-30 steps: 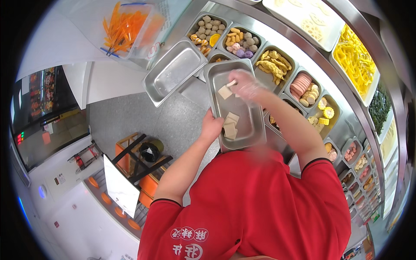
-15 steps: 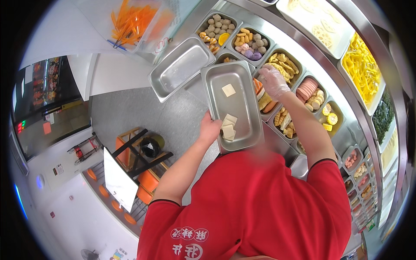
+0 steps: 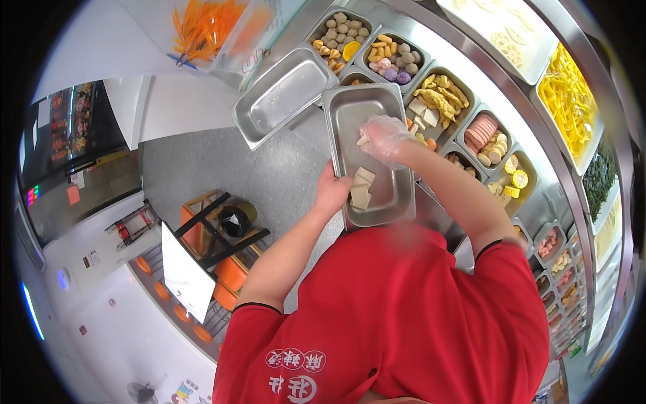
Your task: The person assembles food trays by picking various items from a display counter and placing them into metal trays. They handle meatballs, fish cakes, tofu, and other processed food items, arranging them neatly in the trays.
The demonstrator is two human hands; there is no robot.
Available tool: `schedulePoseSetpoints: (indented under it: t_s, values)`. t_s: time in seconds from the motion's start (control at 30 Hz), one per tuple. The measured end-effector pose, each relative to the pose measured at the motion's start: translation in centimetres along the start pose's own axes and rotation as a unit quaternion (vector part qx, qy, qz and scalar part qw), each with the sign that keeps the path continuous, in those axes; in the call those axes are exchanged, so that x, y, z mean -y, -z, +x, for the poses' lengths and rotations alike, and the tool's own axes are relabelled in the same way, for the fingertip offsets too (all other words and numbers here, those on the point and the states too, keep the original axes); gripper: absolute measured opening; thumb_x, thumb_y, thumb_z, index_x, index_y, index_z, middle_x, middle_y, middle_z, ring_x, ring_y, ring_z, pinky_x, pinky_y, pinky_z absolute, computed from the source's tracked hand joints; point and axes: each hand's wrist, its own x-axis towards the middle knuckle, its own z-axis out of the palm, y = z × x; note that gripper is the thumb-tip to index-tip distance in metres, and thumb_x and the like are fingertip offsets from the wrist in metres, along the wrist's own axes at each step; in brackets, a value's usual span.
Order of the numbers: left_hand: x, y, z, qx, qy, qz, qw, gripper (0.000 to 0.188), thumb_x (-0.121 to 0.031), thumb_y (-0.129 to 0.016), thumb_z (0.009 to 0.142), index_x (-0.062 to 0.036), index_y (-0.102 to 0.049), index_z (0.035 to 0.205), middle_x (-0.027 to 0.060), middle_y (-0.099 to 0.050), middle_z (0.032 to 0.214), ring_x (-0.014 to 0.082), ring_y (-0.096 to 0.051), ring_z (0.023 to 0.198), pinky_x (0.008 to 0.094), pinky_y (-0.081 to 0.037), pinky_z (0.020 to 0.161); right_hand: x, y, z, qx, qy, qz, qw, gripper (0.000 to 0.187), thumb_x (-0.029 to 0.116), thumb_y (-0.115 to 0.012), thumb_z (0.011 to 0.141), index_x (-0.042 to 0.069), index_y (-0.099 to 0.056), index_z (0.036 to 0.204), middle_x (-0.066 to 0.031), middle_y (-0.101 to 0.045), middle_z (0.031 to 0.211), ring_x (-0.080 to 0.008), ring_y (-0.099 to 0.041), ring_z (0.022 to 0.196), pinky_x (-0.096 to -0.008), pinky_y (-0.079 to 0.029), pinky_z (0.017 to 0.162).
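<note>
My left hand (image 3: 332,189), bare, grips the left rim of a deep steel tray (image 3: 388,198) held in front of me. Several pale, flat tofu-like squares (image 3: 362,187) lie by its left wall, near my thumb. Inside the tray, my right hand (image 3: 385,139) wears a clear plastic glove. Its fingers pinch a pale square piece (image 3: 364,140), mostly covered by the glove. Beyond it, a steel pan (image 3: 464,113) holds yellow folded strips (image 3: 441,95) and several white squares (image 3: 422,113).
Another steel tray (image 3: 272,108) sits at the tray's upper left. Pans of meatballs (image 3: 346,30), pink sliced sausage (image 3: 480,131) and corn (image 3: 518,178) line the counter. A metal shelf edge (image 3: 525,104) runs along the right. A black bin (image 3: 235,221) stands on the floor.
My right hand has come from the pan of yellow strips into the tray and closed on the single pale square there. White squares in that pan are now uncovered. The left hand keeps its grip.
</note>
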Motion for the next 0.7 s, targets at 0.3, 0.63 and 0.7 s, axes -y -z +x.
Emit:
schedulePoseSetpoints:
  t_s: [0.3,0.63,0.7]
  values:
    - [-0.6,-0.4,1.6,-0.038,0.035,-0.06,0.997,0.062,0.003,-0.056,0.085,0.0033,-0.052,0.147,0.0149,-0.071,0.12,0.0199,-0.069,0.102,0.0335,-0.056,0.087,4.5,-9.3,-5.1,-0.068,0.11,-0.027,0.991,0.029,0.016,-0.069,0.086,-0.003,-0.073,0.108,-0.0205,-0.052,0.143,-0.0414,-0.05,0.133,-0.0502,-0.05,0.108]
    - [-1.1,-0.4,2.1,-0.065,-0.006,-0.057,0.996,0.063,0.004,-0.054,0.086,0.0035,-0.05,0.148,0.0129,-0.07,0.123,0.0199,-0.068,0.107,0.0321,-0.055,0.092,3.1,-10.8,-5.1,-0.083,0.082,0.055,0.992,0.028,0.011,-0.066,0.087,0.008,-0.067,0.115,-0.0219,-0.059,0.121,-0.0461,-0.062,0.114,-0.0527,-0.054,0.098]
    - [-1.4,-0.6,2.1,-0.07,-0.017,-0.061,0.996,0.06,0.002,-0.056,0.085,0.0047,-0.053,0.145,0.0134,-0.071,0.122,0.021,-0.068,0.107,0.0331,-0.054,0.094,2.7,-10.7,-4.8,-0.081,0.088,0.066,0.991,0.025,0.011,-0.066,0.087,0.006,-0.066,0.111,-0.0226,-0.061,0.117,-0.0445,-0.063,0.111,-0.0514,-0.054,0.097]
